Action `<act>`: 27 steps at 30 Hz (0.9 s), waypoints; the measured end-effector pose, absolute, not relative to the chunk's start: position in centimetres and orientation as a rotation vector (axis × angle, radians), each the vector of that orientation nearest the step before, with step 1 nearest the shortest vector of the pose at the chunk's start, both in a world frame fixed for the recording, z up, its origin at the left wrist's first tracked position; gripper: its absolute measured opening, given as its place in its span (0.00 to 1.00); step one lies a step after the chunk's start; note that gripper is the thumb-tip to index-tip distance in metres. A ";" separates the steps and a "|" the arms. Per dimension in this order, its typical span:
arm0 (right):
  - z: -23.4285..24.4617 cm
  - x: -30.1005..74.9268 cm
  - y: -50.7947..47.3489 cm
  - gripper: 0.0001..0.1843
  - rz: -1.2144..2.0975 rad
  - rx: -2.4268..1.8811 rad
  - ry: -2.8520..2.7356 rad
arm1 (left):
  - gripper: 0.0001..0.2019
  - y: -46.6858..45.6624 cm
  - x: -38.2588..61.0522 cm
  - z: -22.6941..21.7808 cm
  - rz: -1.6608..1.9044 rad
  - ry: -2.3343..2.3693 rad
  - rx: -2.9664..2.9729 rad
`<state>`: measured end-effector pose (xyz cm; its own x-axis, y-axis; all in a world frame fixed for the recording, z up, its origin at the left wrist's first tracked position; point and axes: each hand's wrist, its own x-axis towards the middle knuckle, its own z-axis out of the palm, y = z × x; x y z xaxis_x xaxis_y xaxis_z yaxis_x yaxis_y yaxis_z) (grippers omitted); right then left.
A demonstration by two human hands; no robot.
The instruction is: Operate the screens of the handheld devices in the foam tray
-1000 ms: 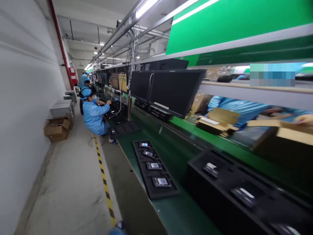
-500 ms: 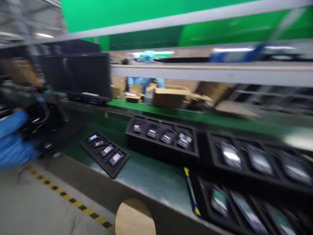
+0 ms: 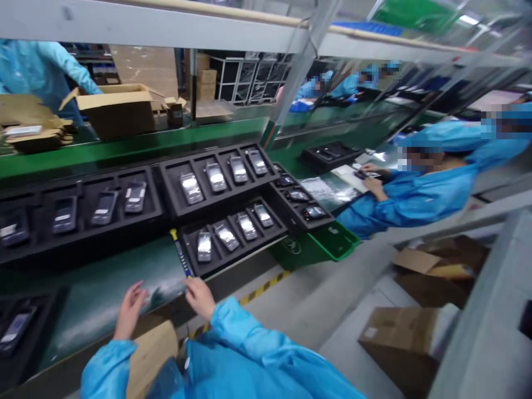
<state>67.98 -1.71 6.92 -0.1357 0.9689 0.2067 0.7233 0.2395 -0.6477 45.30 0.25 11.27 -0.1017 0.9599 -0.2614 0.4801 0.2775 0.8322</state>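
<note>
My left hand (image 3: 132, 310) hovers over the near edge of the green bench with its fingers apart, holding nothing. At the left end of the lower tray is my right hand (image 3: 200, 297), its fingers loosely stretched out. Its fingertips overlap the near end of a thin blue-and-yellow tool (image 3: 181, 252); whether they touch it I cannot tell. The lower black foam tray (image 3: 195, 265) holds several handheld devices with screens, such as this one (image 3: 226, 236). Behind it stands a higher foam tray (image 3: 177, 209) with more handheld devices (image 3: 191, 188).
More devices lie in a foam tray (image 3: 116, 219) at left. A smaller tray (image 3: 300, 220) and a green bin (image 3: 328, 242) are to the right. A co-worker in blue (image 3: 419, 191) sits beyond. Cardboard boxes (image 3: 399, 332) stand on the floor; a wooden stool (image 3: 153, 346) is below my hands.
The view has swung to the right, bringing the co-worker at right and the floor boxes into sight. Both my hands have come into view at the bench edge.
</note>
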 end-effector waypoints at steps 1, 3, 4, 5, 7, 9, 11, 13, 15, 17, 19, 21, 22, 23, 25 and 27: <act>6.7 72.1 -0.1 0.20 0.470 -1.642 -1.827 | 0.31 2.8 49.6 10.6 0.694 1.649 1.423; 6.3 79.1 2.8 0.23 0.383 -1.813 -1.670 | 0.27 6.6 57.7 9.4 0.601 1.593 1.643; 6.1 81.6 4.0 0.23 0.369 -1.857 -1.637 | 0.27 7.8 61.1 8.9 0.547 1.631 1.737; 5.8 83.4 5.0 0.25 0.371 -1.893 -1.610 | 0.29 8.4 63.9 8.4 0.484 1.704 1.809; 5.5 84.9 6.4 0.27 0.392 -1.939 -1.571 | 0.34 8.7 67.4 7.7 0.352 1.871 1.915; 5.5 84.8 7.1 0.30 0.425 -1.950 -1.531 | 0.35 8.2 68.5 7.6 0.225 1.997 1.995; 5.5 84.6 7.0 0.33 0.467 -1.912 -1.502 | 0.34 7.8 68.2 7.6 0.118 2.049 2.076; 5.5 84.8 6.6 0.35 0.521 -1.814 -1.499 | 0.34 7.7 67.6 7.7 0.038 2.070 2.149; 5.2 85.3 6.0 0.35 0.581 -1.685 -1.506 | 0.34 7.8 67.2 7.4 -0.016 2.094 2.203; 4.9 85.6 5.5 0.36 0.630 -1.571 -1.503 | 0.34 7.8 67.2 7.0 -0.044 2.130 2.237; 4.7 85.6 5.2 0.39 0.652 -1.514 -1.483 | 0.33 7.7 67.3 6.5 -0.050 2.169 2.260; 4.7 85.7 5.1 0.40 0.645 -1.503 -1.471 | 0.33 7.5 67.4 6.1 -0.043 2.197 2.277; 4.9 86.0 5.1 0.38 0.631 -1.509 -1.473 | 0.33 7.4 67.5 5.9 -0.038 2.204 2.285; 5.1 86.5 5.2 0.36 0.608 -1.523 -1.478 | 0.34 7.3 67.5 5.8 -0.031 2.207 2.293; 5.4 88.0 5.6 0.29 0.529 -1.598 -1.450 | 0.34 7.2 67.4 5.7 -0.016 2.203 2.310; 5.5 89.9 6.3 0.29 0.419 -1.738 -1.338 | 0.33 7.1 67.3 5.7 0.000 2.197 2.331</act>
<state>89.92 6.29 5.47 0.3632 0.9011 0.2368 0.6054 -0.0351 -0.7952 67.32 7.06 5.67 0.0599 0.9973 0.0424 0.9973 -0.0580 -0.0447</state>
